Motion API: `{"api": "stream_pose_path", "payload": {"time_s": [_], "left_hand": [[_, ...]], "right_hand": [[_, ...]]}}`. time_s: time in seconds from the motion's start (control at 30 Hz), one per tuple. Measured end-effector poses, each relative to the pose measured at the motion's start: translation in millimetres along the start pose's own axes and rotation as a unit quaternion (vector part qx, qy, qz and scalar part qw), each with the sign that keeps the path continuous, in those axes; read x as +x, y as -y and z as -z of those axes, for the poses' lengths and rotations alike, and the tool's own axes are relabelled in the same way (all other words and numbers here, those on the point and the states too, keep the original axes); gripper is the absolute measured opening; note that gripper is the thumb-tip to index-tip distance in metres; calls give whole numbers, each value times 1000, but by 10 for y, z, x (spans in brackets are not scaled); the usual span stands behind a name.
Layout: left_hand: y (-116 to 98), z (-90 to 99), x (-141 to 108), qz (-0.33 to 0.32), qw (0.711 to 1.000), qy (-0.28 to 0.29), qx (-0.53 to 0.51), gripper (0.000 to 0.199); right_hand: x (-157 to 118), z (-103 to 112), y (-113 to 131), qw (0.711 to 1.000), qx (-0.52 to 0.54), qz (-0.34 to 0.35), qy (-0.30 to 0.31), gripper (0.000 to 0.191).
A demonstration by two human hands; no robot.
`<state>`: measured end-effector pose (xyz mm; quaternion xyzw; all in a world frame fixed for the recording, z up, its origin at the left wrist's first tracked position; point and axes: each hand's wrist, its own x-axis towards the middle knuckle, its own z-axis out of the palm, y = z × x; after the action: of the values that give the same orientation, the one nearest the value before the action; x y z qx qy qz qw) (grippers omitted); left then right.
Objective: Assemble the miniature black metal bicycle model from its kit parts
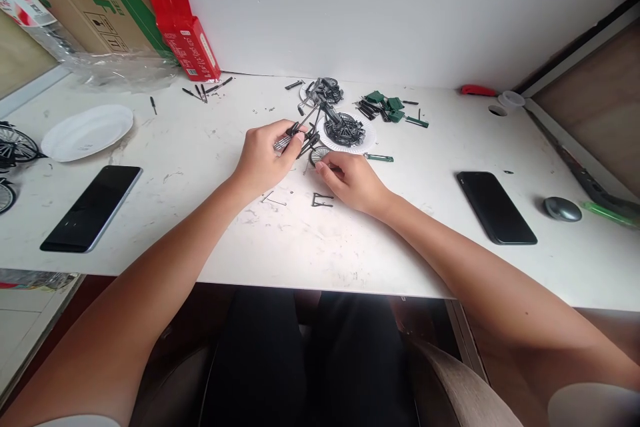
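Observation:
My left hand (271, 155) is closed around a small black model bicycle frame (311, 125), held tilted above the white table. Close by on the right, my right hand (350, 179) pinches with thumb and forefinger at a small spoked wheel (319, 155); the fingers partly cover it. Behind the hands, a white paper plate (369, 139) holds a pile of black wheels (345, 128). Farther back is a second plate with black parts (327, 91). A small black bracket (322, 200) and thin metal pins (274, 199) lie nearer me on the table.
Green and black parts (387, 107) lie at the back right. Phones rest at left (93, 209) and right (496, 207), with a dark mouse-like object (563, 209) beyond. An empty-looking plate (88, 133), a red box (187, 40) and several wheels stand left.

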<state>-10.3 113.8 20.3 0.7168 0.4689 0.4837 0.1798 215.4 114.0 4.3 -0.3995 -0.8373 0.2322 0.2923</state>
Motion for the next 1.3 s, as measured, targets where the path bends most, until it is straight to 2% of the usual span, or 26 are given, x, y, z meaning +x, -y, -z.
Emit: {"api": "stream_pose_path", "payload": {"time_s": [0.1,0.2,0.3,0.4,0.5,0.6,0.8,1.07,1.3], "left_hand": [[-16,-3,4,10,999,-2,-32,27],[0,-34,26,51,992,-3,-118,24],[22,-68,50,124,969,7,-215,24],[28,-75,54,182,941,46,-283,29],[22,-55,45,209,911,93,-343,34],[24,-23,46,220,888,126,-384,32],[59,12,60,214,871,147,-417,29],[51,25,40,210,878,159,-401,37],[112,7,59,235,867,140,-416,38]], "right_hand": [[-3,7,18,1000,11,2,-26,38],[-9,29,58,998,23,-3,-63,51],[-15,40,82,996,34,-1,-85,54],[-16,30,74,996,38,-3,-81,53],[-16,20,64,996,39,-9,-75,54],[-19,28,75,996,42,-28,-77,53],[-31,49,121,994,38,-50,-88,52],[-35,49,131,993,40,-47,-99,48],[-46,43,107,992,34,-31,-114,48]]}}
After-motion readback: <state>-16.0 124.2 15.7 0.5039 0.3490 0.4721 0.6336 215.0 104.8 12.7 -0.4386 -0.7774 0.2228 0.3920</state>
